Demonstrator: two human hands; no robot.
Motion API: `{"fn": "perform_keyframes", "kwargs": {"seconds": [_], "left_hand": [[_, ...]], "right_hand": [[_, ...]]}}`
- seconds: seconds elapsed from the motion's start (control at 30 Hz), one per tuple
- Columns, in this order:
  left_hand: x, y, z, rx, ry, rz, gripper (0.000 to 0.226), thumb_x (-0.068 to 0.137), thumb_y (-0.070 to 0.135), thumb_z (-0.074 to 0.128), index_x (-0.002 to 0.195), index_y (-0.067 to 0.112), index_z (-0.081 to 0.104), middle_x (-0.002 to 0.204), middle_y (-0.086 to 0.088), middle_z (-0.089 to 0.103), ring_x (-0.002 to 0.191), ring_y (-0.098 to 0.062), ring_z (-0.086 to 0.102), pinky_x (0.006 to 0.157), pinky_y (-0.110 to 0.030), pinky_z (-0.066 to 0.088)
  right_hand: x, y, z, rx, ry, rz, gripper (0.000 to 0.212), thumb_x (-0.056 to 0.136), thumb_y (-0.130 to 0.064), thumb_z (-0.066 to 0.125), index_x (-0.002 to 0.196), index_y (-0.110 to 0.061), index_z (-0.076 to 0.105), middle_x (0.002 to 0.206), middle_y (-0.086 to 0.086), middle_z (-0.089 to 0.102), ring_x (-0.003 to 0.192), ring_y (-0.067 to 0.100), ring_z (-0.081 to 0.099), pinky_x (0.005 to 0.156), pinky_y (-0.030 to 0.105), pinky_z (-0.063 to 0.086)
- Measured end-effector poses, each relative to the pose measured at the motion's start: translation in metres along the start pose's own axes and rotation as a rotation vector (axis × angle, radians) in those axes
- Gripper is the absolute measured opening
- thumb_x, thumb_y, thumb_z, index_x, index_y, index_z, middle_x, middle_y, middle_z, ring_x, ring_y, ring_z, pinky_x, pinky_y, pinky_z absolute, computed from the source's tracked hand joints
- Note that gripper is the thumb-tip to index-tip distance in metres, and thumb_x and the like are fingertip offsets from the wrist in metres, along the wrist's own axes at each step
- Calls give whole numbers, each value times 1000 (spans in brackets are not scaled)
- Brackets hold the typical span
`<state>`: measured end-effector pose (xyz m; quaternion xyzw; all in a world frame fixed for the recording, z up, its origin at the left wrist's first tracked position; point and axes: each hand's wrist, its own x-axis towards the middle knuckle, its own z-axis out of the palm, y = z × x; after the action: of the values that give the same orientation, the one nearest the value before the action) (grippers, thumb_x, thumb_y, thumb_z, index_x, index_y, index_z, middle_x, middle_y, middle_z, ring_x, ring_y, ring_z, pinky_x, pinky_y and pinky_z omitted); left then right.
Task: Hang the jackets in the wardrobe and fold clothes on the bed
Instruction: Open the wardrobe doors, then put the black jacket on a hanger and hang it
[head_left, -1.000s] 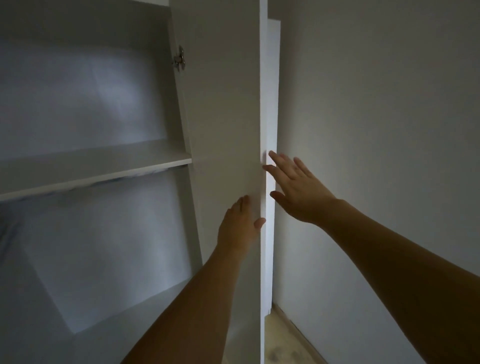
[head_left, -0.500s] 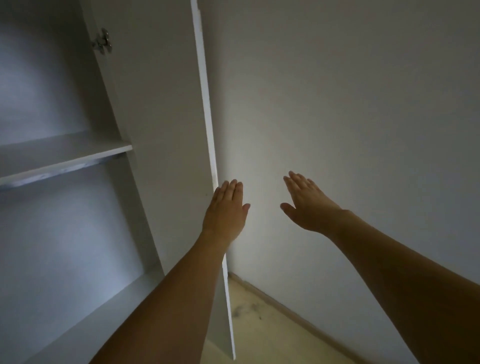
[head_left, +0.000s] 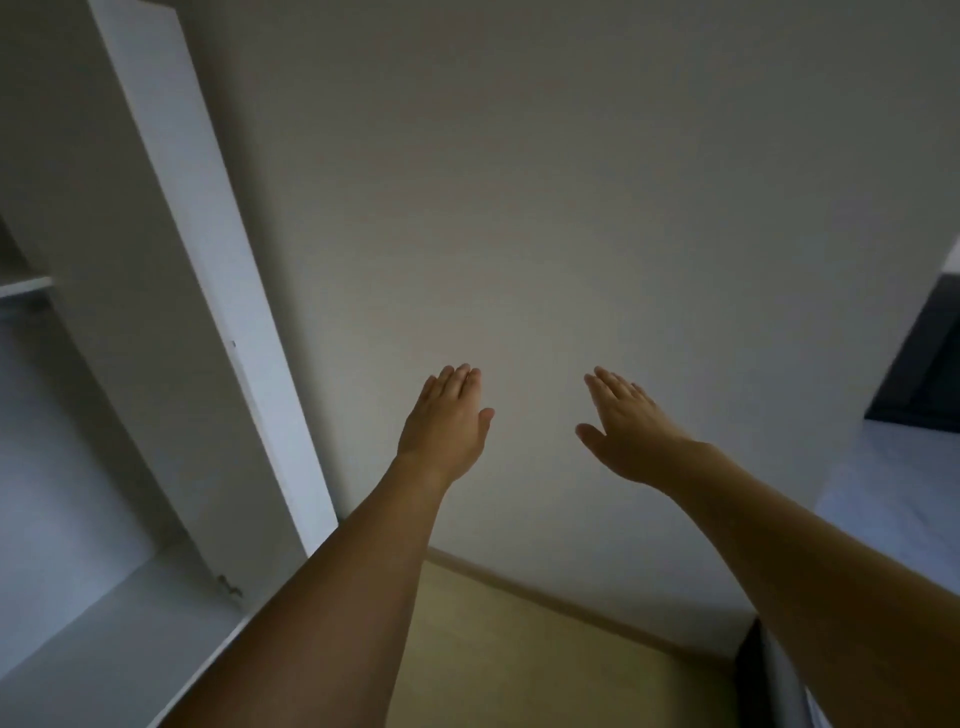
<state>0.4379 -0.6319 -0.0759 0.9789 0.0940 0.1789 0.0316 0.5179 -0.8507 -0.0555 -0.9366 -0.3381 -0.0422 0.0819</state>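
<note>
Ahead of the person stands a plain pale wall (head_left: 571, 208), which fills most of the view. On the left is the white wardrobe (head_left: 62, 467), open, with its door (head_left: 208, 291) swung out so that its edge faces the camera and leans across the picture. Inside the wardrobe a shelf (head_left: 23, 286) shows at the far left edge, and a small metal hinge (head_left: 228, 584) sits low on the door near the bottom board. No jackets or clothes appear in the view. Below the wall lies a yellowish floor (head_left: 519, 649) with a skirting strip along it. At the right edge there is a dark window (head_left: 924, 364) and a pale surface under it; what this surface is, I cannot tell.

Both bare arms reach forward in front of the wall. Left hand (head_left: 447, 423) is open, fingers straight and close together, thumb out to the side; it holds nothing and is apart from the door. Right hand (head_left: 631, 431) is also open, fingers straight and a little spread, thumb pointing left; it holds nothing and touches nothing that I can see.
</note>
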Motion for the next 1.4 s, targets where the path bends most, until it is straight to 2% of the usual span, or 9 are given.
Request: {"fn": "perform_keyframes", "kwargs": {"seconds": [0.13,0.47,0.7,0.87,1.07,1.27,1.4], "left_hand": [[-12,68,15,-4,-66,59,59,105,37,27,154,8,13,162,-8,13,149,-22,7,122,-36,3],[-25,211,60,-80,-208,168,59,105,36,28,153,7,14,161,-7,14,149,-22,9,121,-37,5],[-48,339,70,-122,-185,191,58,104,36,30,153,7,16,161,-8,17,149,-22,11,121,-37,7],[-90,430,96,-176,-228,129,57,104,36,33,152,7,20,159,-9,22,147,-23,16,121,-38,12],[-119,526,140,-178,-317,160,55,102,32,39,150,7,26,157,-10,28,145,-23,23,119,-35,14],[-137,628,193,-251,-392,187,51,100,30,46,143,5,39,148,-14,41,135,-27,38,111,-33,25],[-164,706,236,-251,-506,185,56,100,32,46,147,5,33,152,-13,36,139,-27,35,114,-35,25]], "right_hand": [[-53,63,3,40,-52,94,67,103,-36,35,154,-9,0,162,9,-3,149,22,-1,121,35,0],[-156,181,5,136,-46,285,71,101,-36,41,154,-11,0,162,8,1,148,25,6,118,35,8],[-233,273,-3,166,-3,298,72,100,-37,45,154,-15,2,162,6,4,148,25,8,118,35,10],[-313,360,-1,205,-64,332,71,99,-37,47,154,-15,8,161,5,10,147,25,13,117,38,15],[-397,458,18,240,-179,527,71,99,-39,46,153,-12,10,161,6,13,146,26,18,117,39,19],[-470,547,45,314,-227,647,72,98,-39,45,153,-10,9,161,7,13,146,24,19,116,36,18],[-528,626,58,382,-288,699,70,99,-34,45,153,-7,8,160,10,12,146,24,18,116,33,17]]}}
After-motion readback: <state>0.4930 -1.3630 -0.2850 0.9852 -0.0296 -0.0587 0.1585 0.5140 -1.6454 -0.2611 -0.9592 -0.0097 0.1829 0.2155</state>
